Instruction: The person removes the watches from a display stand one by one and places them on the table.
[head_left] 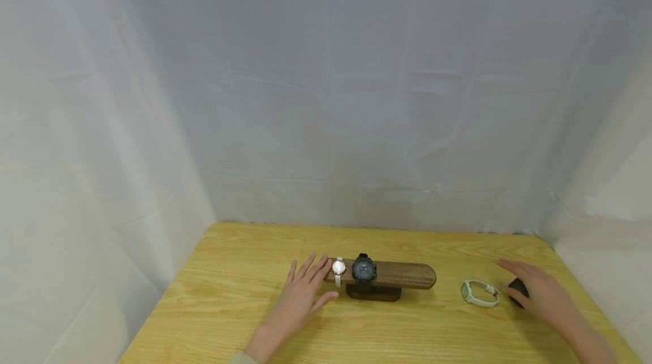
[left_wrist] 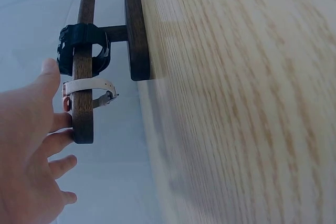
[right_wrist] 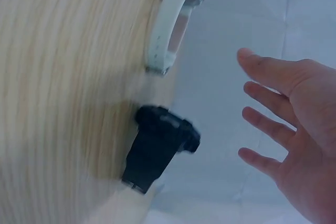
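Observation:
A dark wooden watch stand (head_left: pixel 407 275) carries a small white-strapped watch (head_left: pixel 338 268) near its left end and a chunky black digital watch (head_left: pixel 364 269) beside it. Fingertips of my left hand (head_left: pixel 299 300) touch the bar's left end, the fingers extended; in the left wrist view the thumb reaches up alongside the black watch. On the right, my right hand (head_left: pixel 547 294) hovers by a second black watch (right_wrist: pixel 155 148) on the table. Its fingers are spread and slightly bent, with a gap to that watch in the right wrist view.
A pale green watch (head_left: pixel 481 299) with its strap looped lies between the stand and the right-hand black watch. The yellow wood-grain table (head_left: pixel 214 296) ends at white sheeting (head_left: pixel 326 126) at the back and both sides.

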### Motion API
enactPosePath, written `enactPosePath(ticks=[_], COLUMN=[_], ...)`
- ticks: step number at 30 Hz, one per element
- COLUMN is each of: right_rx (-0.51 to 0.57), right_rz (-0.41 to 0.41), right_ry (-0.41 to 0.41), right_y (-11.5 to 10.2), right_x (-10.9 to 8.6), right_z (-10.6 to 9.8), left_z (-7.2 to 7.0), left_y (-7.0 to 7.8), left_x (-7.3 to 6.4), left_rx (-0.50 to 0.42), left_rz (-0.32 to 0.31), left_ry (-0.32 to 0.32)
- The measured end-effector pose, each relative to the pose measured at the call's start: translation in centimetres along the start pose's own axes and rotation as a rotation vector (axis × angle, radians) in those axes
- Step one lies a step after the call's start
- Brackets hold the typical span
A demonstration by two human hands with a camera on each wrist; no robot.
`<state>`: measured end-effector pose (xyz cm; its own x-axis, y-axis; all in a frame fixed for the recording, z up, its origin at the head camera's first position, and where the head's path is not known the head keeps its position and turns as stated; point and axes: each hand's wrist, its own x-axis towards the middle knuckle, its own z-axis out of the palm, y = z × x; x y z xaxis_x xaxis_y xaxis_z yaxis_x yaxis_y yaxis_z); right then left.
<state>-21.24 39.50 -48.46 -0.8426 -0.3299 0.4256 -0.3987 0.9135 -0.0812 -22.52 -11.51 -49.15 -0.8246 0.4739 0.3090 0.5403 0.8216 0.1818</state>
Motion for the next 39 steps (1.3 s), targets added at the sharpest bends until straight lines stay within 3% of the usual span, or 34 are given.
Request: enactPosePath(ticks=[9,16,22,26,39], right_rx=[0.063,0.09,0.085,0.102,0.122], right_rz=[-0.125,-0.144,-0.226,-0.274,-0.316], right_ry=[0.172,0.145,0.186,0.198,0.128], right_y=[-3.9,-7.6,-10.3,-11.7,-15.5], right_x=[2.8,4.5,5.5,6.0,6.4], right_z=[0.6,1.2,2.1,3.1,5.5], left_z=[0.1,0.0,-0.1,-0.1,0.0], left_y=[-0.1,0.0,0.0,0.0,-0.2], left_x=[-0.1,0.0,0.0,0.0,0.0], left_rx=[0.008,0.006,0.004,0.003,0.008], left_rz=[0.008,0.002,0.002,0.002,-0.004], left_ry=[0.007,0.005,0.006,0.007,-0.002])
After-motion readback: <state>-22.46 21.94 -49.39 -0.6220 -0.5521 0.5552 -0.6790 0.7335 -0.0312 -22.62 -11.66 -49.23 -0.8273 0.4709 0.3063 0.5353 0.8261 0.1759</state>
